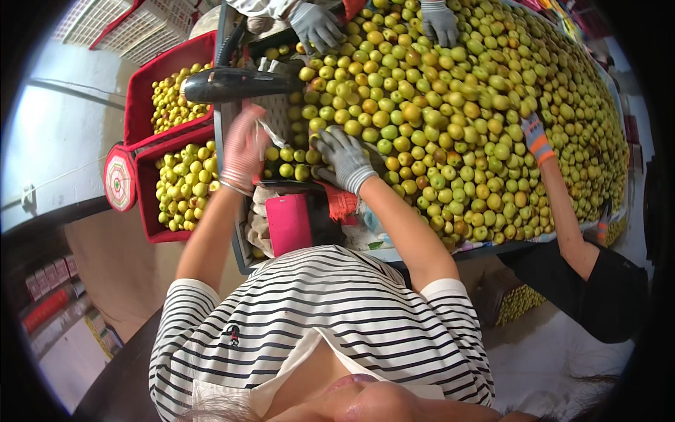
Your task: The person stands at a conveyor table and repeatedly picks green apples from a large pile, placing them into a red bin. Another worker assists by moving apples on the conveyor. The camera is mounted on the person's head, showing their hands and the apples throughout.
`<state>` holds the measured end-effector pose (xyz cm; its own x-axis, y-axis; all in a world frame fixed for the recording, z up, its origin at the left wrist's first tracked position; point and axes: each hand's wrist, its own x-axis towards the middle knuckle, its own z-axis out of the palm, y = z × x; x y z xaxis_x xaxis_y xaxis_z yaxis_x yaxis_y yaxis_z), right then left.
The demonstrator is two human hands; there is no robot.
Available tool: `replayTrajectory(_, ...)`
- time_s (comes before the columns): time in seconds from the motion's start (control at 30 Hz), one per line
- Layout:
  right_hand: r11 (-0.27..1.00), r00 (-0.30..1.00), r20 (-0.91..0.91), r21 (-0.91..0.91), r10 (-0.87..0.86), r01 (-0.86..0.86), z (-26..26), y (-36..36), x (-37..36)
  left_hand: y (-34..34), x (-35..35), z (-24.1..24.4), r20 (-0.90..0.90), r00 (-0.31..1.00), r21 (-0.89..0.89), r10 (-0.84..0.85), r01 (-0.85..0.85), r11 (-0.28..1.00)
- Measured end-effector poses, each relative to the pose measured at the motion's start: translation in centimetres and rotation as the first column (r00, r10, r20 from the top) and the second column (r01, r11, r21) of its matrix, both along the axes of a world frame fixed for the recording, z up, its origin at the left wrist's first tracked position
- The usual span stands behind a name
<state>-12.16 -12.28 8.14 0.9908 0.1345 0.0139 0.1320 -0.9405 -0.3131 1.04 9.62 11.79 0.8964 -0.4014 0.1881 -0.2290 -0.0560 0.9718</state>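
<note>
My left hand [245, 147], in a pale glove with reddish stripes, is blurred over the table's left rim; whether it holds anything cannot be made out. A white strip [272, 133] lies beside its fingers. Gloved in grey, my right hand [345, 158] rests palm down on small round green-yellow fruits [411, 111], its thumb apart from its fingers. Its palm is hidden. Several fruits [286, 162] lie between my two hands, in front of a perforated light-coloured panel [271, 113].
A black tapered device [240, 85] juts over the panel. Left stand two red crates [145, 203] [138, 97] of fruit and a round patterned stool [120, 178]. A pink case [289, 224] lies nearest me. Co-workers' gloved hands [316, 26] [440, 24] [537, 138] touch the heap.
</note>
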Motion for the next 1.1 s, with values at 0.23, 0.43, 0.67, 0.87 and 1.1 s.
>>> replayTrajectory(0.23,0.936,0.936,-0.029,0.023,-0.350,0.350,-0.6,-9.6,2.9,-5.0,-6.1,-4.4,0.154,0.965,0.685,-0.212,0.050,0.727)
replayTrajectory(0.43,0.939,0.933,0.205,-0.114,-0.296,0.323,-3.1,-12.7,6.2,-4.8,-6.1,-4.4,0.103,0.981,0.701,-0.164,0.046,0.712)
replayTrajectory(0.67,0.829,0.889,0.133,-0.323,-0.439,0.458,-3.3,-8.5,9.7,-5.4,-6.1,-4.5,0.113,0.981,0.738,-0.158,0.024,0.675)
replayTrajectory(0.87,0.957,0.989,0.050,-0.249,-0.140,0.148,-3.5,-0.8,6.3,-5.6,-6.1,-4.0,0.072,0.990,0.785,-0.124,0.020,0.619)
replayTrajectory(1.1,0.991,0.995,-0.014,0.093,0.096,-0.094,0.1,-2.6,-3.8,-5.3,-6.1,-4.6,0.114,0.985,0.741,-0.130,0.003,0.671)
